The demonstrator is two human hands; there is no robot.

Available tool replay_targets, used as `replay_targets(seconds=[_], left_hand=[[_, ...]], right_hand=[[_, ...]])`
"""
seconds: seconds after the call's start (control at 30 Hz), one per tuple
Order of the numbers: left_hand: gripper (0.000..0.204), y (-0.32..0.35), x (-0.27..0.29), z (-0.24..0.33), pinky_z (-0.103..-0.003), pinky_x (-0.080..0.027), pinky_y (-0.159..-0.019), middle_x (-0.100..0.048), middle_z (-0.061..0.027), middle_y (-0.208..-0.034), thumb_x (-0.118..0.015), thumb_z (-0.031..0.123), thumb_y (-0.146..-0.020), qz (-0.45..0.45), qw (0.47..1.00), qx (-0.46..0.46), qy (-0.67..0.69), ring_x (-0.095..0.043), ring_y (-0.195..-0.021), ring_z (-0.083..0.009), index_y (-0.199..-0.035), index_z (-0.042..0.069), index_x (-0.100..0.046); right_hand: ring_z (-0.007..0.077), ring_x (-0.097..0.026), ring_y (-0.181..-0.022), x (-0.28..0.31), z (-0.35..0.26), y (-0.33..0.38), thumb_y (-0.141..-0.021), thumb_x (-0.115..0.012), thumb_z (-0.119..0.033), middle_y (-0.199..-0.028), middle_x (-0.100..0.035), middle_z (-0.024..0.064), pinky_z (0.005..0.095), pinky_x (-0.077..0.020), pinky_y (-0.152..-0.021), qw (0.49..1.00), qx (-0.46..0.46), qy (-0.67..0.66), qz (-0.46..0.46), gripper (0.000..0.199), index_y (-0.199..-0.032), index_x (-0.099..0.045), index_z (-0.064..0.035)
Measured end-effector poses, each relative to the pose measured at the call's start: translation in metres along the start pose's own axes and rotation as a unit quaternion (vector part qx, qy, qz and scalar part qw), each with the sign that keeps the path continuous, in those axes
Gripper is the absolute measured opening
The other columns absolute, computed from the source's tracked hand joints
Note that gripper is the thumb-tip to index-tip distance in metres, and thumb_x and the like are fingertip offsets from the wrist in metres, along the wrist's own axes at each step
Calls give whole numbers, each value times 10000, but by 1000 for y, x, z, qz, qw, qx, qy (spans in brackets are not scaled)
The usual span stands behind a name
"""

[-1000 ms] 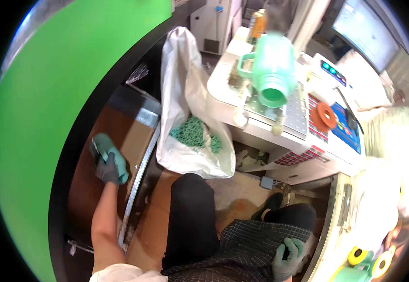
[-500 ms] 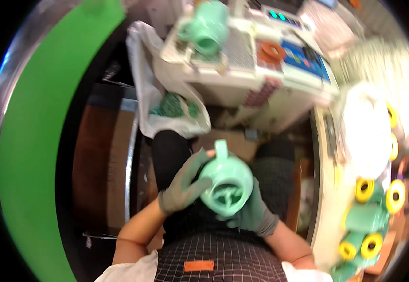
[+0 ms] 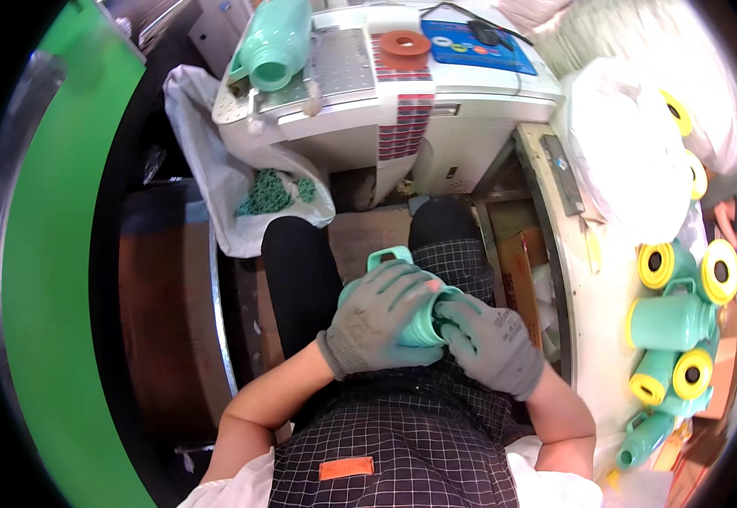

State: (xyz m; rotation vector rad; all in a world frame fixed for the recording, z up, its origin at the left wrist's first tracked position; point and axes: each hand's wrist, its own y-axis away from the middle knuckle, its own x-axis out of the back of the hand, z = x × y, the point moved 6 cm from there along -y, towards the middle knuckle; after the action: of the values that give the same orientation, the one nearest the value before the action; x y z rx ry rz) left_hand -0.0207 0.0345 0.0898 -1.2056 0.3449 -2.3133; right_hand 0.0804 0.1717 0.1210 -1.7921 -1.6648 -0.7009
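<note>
- Holding green jug (image 3: pixel 423 328) at five o'clock from centre, with left hand (image 3: pixel 378 320) wrapped around it.
- Newly tipped, with mouth toward four o'clock, within reach of right hand (image 3: pixel 494 343).
- Cannot tell whether gripping there.

A black computer mouse (image 3: pixel 483 34) rests on a blue mat (image 3: pixel 508 57) atop a white machine (image 3: pixel 487 140).
Beside the mat sits an orange reel (image 3: pixel 405 60); at left, a white sack (image 3: pixel 205 127) holds green scraps (image 3: pixel 267 194).

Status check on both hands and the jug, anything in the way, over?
Left hand around green jug. Right hand at its mouth, grip unclear. Nothing visibly in the way.
</note>
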Motion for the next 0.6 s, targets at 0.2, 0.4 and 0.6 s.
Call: replay_targets(seconds=[0.2, 0.4, 0.6], left_hand=[[994, -27, -33, 26, -569, -421, -1140, -654, -135, -1239, -905, 427, -664, -65, 996, 7, -58, -637, -1178, -330, -1496, 42, -520], [994, -18, -40, 18, -483, -519, -1042, -679, -156, -1188, -930, 411, -666, -54, 997, 31, -33, -689, -1106, -331, -1473, -10, -530], [947, 3, 20, -11, -464, -562, -947, -688, -133, -1223, -995, 445, -636, 35, 992, 120, 26, -698, -1118, -344, -1387, 39, -586]], right_hand=[[326, -715, -741, -7, 16, -7, -876, -728, -181, -881, -700, 139, 437, -565, -638, 965, 72, 184, -173, 111, -867, -704, -73], [233, -670, -697, -25, 24, 17, -830, -771, -189, -817, -646, 47, 395, -532, -611, 967, 167, 189, 33, 147, -960, -742, -126], [192, -687, -754, -28, 7, 15, -845, -831, -152, -918, -704, 7, 332, -542, -660, 947, 193, 142, 214, 289, -1125, -760, -165]])
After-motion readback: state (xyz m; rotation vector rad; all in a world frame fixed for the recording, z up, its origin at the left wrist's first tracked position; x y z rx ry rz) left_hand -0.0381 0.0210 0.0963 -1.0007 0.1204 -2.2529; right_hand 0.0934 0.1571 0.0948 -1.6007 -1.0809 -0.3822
